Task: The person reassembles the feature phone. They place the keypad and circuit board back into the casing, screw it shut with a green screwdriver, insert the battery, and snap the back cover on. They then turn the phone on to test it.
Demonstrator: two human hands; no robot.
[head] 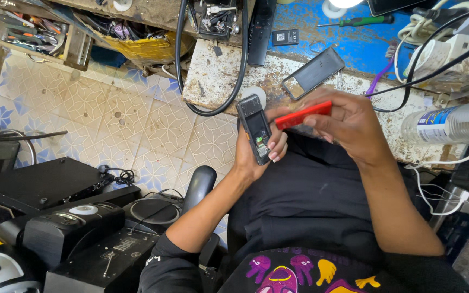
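Note:
My left hand (256, 154) grips a small black phone (254, 127) with its back cover off, so the open battery bay and circuit board show. My right hand (348, 122) holds a flat red piece (303, 115) by its right end, its left end close to the phone's upper edge. Both hands hover above my lap, just in front of the worn edge of the workbench (218, 76). A dark grey back cover (313, 73) lies on the bench right behind my hands.
A black cable (183, 65) loops over the bench edge. A remote (260, 30), a green screwdriver (356, 21), a purple toothbrush (378, 81) and a plastic bottle (451, 122) sit on the bench. Black speakers and audio gear (71, 228) crowd the tiled floor at left.

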